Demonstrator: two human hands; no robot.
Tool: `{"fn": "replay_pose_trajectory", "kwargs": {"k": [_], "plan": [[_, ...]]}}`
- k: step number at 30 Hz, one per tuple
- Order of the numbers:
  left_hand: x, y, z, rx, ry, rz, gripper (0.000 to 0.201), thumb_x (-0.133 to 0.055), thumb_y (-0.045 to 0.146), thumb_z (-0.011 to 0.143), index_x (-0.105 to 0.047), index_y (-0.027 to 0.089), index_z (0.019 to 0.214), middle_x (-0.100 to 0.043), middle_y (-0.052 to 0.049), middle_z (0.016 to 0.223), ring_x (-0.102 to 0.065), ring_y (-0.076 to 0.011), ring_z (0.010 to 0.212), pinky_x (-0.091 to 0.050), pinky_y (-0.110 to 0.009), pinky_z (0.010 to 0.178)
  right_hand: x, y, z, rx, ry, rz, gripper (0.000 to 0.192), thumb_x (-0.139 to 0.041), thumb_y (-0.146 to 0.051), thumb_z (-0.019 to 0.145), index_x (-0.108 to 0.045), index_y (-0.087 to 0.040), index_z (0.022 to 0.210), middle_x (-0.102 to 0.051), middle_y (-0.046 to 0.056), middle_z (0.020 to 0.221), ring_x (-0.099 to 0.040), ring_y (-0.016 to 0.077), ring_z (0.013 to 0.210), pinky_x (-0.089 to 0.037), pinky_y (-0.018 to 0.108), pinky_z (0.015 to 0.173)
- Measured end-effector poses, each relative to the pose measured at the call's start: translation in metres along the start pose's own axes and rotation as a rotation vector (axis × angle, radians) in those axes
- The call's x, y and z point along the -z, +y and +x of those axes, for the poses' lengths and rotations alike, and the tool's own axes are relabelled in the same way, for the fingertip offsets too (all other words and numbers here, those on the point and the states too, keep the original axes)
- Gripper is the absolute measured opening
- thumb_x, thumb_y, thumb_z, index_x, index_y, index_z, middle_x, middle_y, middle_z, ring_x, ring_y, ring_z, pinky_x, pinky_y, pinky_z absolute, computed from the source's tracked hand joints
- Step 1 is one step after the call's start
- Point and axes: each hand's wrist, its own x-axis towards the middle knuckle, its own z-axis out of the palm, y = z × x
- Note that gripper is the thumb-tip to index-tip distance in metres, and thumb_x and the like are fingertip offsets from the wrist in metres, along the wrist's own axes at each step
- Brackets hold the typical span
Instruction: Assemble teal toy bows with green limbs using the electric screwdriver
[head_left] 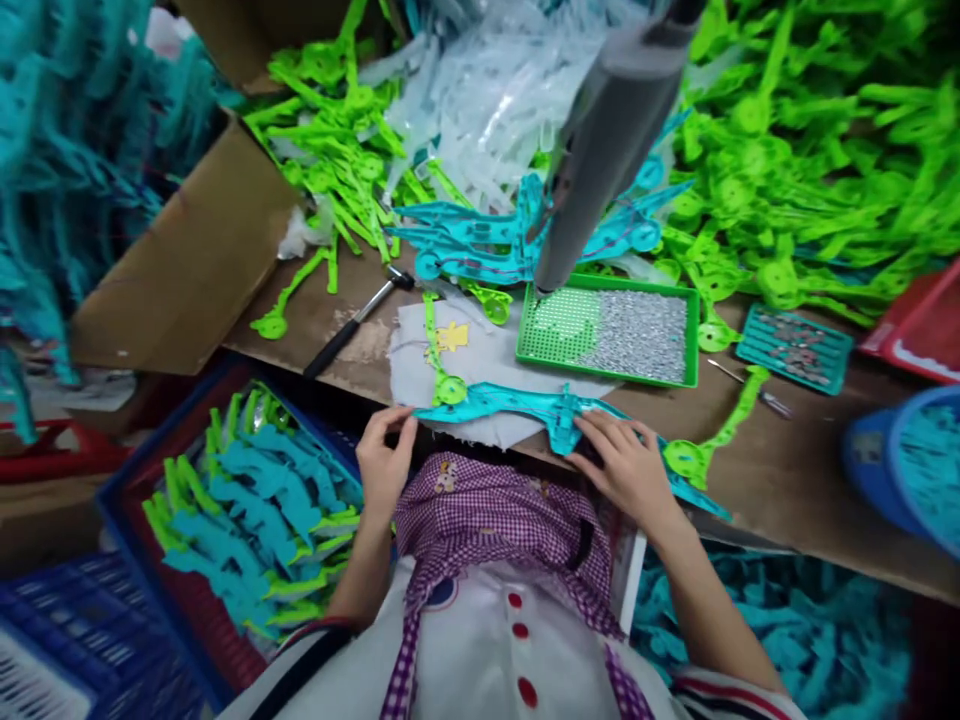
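A long turquoise plastic part lies along the table's front edge, over a grey cloth. One lime-green plastic arm meets it near the left end, and another green arm meets it on the right. The thumb and fingertips of my left hand pinch the left tip of the turquoise part. My right hand grips it right of the middle, fingers over the top edge and thumb in front. Behind it sits a green tray of small metal pieces, with a grey powered screwdriver hanging over it.
A hammer lies at left, beside a cardboard box. Green parts heap up behind. At right are a small teal tray, a thin screwdriver and a blue tub. A crate of assembled parts stands below left.
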Motion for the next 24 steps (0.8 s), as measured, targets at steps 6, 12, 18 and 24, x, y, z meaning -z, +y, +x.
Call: {"fn": "replay_pose_trajectory", "kwargs": {"k": [6, 12, 18, 24], "plan": [[-0.019, -0.019, 0.083, -0.080, -0.021, 0.100, 0.019, -0.064, 0.023, 0.089, -0.072, 0.019, 0.106, -0.069, -0.008, 0.102, -0.066, -0.0207, 0.093, -0.055, -0.036, 0.087, 0.009, 0.029, -0.023, 0.054, -0.005, 0.011, 0.046, -0.061, -0.049, 0.094, -0.061, -0.023, 0.133, -0.072, 0.011, 0.123, -0.067, 0.0254, 0.113, -0.038, 0.041, 0.097], [-0.029, -0.044, 0.092, -0.051, -0.128, 0.181, 0.005, -0.072, 0.023, 0.084, -0.073, 0.020, 0.088, -0.065, -0.007, 0.098, -0.063, -0.0260, 0.100, -0.050, -0.042, 0.095, 0.030, 0.030, -0.023, 0.076, -0.027, 0.017, 0.060, -0.056, -0.056, 0.094, -0.050, -0.027, 0.146, -0.070, 0.012, 0.127, -0.066, 0.0298, 0.115, -0.039, 0.047, 0.099], [-0.031, -0.053, 0.082, -0.203, -0.080, 0.257, 0.012, -0.061, 0.027, 0.094, -0.067, 0.020, 0.087, -0.064, -0.008, 0.095, -0.059, -0.0251, 0.098, -0.048, -0.039, 0.094, 0.073, -0.051, 0.051, 0.115, 0.358, 0.284, 0.065, -0.063, -0.032, 0.094, -0.039, -0.031, 0.154, -0.062, 0.013, 0.133, -0.063, 0.0288, 0.118, -0.050, 0.044, 0.097], [-0.009, -0.040, 0.092, -0.381, -0.241, 0.211, 0.022, -0.055, 0.033, 0.099, -0.067, 0.020, 0.086, -0.067, -0.005, 0.085, -0.065, -0.0188, 0.081, -0.052, -0.030, 0.079, 0.032, -0.125, 0.145, 0.443, 0.050, 0.472, 0.054, -0.047, -0.027, 0.101, -0.035, -0.023, 0.154, -0.062, 0.014, 0.136, -0.060, 0.0250, 0.124, -0.052, 0.044, 0.100]]}}
